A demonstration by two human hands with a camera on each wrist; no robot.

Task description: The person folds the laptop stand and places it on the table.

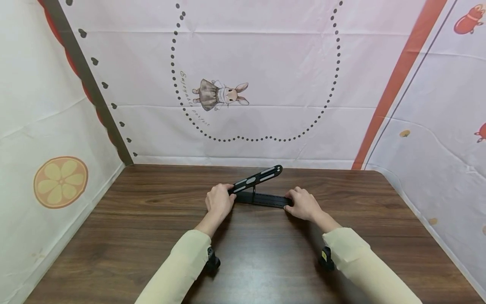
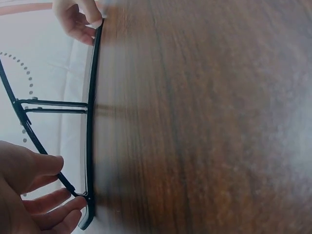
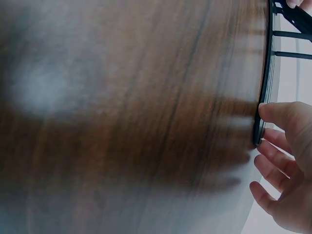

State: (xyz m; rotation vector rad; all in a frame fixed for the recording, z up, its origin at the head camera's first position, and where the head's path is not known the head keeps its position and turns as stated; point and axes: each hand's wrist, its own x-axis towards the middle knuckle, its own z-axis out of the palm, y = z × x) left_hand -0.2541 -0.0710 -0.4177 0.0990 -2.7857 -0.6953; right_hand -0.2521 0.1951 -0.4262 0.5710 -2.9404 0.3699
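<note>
From my head feed, a black folding stand (image 1: 271,200) sits toward the far side of a brown wooden table (image 1: 247,261), between the person's hands. Its base lies along the tabletop, and an upper bar (image 1: 262,178) slopes up to the right from the left end. I see the left hand (image 1: 220,200) pinching that left end, where bar and base meet, while the right hand (image 1: 301,204) pinches the base's right end. Pale yellow sleeves (image 1: 178,261) cover the forearms, with a small black device (image 1: 212,260) at the left wrist. Behind the table hangs a white sheet (image 1: 273,76) bearing a rabbit print (image 1: 220,95) (it lies sideways from where I watch).

On my left wrist feed, two thin struts (image 2: 53,103) run between the base and the raised bar. The left thumb and fingers bend about the hinged end; the right hand shows at the other end.

On my right wrist feed, the right thumb presses one side of the base's tip, against fingers on the other side; the lower fingers curve loosely, slightly apart. Part of the left hand appears in the top corner, too cropped for me to tell its grip from here.
</note>
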